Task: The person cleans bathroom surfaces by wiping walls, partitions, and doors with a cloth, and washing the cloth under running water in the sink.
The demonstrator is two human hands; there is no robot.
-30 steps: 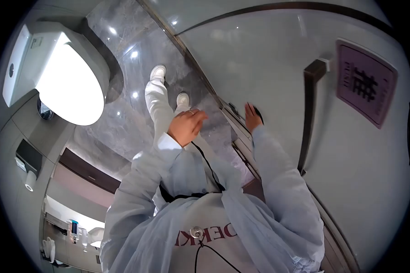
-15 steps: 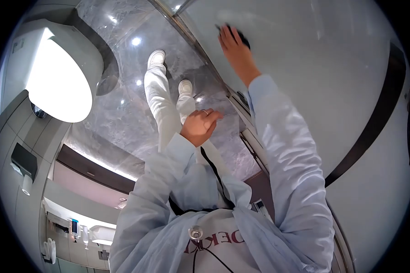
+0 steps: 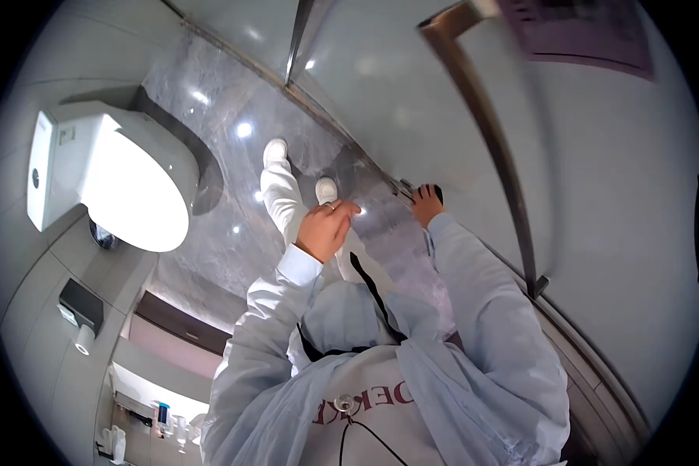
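My left hand (image 3: 324, 231), with a ring on one finger, hangs in front of my legs. Its fingers are loosely curled together, and I see nothing in them. My right hand (image 3: 426, 206) is at the lower edge of a frosted glass door (image 3: 412, 101). A small black object (image 3: 439, 193) shows beside its fingers, mostly covered by the hand; its kind I cannot make out. Close to that hand, a metal fitting (image 3: 402, 188) sits along the door's edge. The long curved door handle (image 3: 493, 132) stands to the right, apart from both hands.
A white toilet (image 3: 132, 182) stands to the left. Below it are a paper holder (image 3: 81, 304) on the tiled wall and a washbasin counter (image 3: 167, 342) with bottles. A purple sign (image 3: 582, 39) is on the glass. The grey marble floor (image 3: 225, 179) reflects lights.
My right hand has come down the glass with the black object, closer to my body. The view has turned, bringing the handle and purple sign further in. My left hand keeps its curled pose.
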